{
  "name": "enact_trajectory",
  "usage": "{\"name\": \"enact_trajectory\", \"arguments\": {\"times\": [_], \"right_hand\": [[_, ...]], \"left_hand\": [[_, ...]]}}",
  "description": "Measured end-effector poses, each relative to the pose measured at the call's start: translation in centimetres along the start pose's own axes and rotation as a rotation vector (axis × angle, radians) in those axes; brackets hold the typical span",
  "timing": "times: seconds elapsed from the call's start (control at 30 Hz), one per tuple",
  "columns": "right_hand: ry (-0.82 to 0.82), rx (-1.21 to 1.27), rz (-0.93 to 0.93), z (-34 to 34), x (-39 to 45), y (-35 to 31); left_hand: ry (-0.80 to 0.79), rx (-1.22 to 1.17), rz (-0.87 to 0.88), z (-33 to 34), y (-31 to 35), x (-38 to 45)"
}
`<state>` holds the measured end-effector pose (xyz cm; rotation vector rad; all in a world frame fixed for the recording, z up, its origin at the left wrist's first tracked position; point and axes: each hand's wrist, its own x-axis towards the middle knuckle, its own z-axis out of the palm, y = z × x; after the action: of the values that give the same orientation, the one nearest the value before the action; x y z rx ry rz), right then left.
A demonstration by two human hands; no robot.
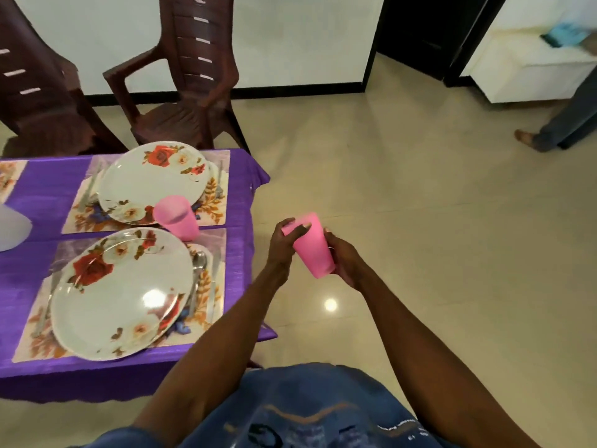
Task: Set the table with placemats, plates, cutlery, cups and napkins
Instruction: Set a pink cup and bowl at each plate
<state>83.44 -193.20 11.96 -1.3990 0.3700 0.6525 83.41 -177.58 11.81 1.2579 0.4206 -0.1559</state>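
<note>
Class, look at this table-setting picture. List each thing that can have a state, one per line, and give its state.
held pink cup: tilted, off the table, over the floor
left hand: grips the held cup's rim end
right hand: holds its side
table pink cup: upright, between the plates
near plate: on its placemat
far plate: on its placemat
spoon: lying right of near plate

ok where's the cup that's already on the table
In the head view, the pink cup stands left of both hands, between the two plates, at the far plate's near right edge.
</note>
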Motion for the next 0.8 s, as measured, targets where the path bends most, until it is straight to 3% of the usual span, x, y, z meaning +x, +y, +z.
{"name": "enact_trajectory", "arguments": {"times": [0.2,0.47,0.67,0.8], "right_hand": [[-0.116,0.082,0.016,-4.9,1.9,-3.2],[-0.447,0.242,0.146,-8.5,8.5,-7.9],[-0.480,0.083,0.184,-9.2,17.9,-15.6],[-0.472,-0.016,0.197,-7.8,25.2,-22.7]], "left_hand": [[-0.143,-0.003,-0.035,4.2,1.3,2.9],[-0.155,-0.126,-0.106,7.8,3.8,10.7],[-0.206,-0.112,-0.106,8.8,8.0,21.2],[-0.143,-0.103,-0.058,8.8,12.5,29.1]]}}
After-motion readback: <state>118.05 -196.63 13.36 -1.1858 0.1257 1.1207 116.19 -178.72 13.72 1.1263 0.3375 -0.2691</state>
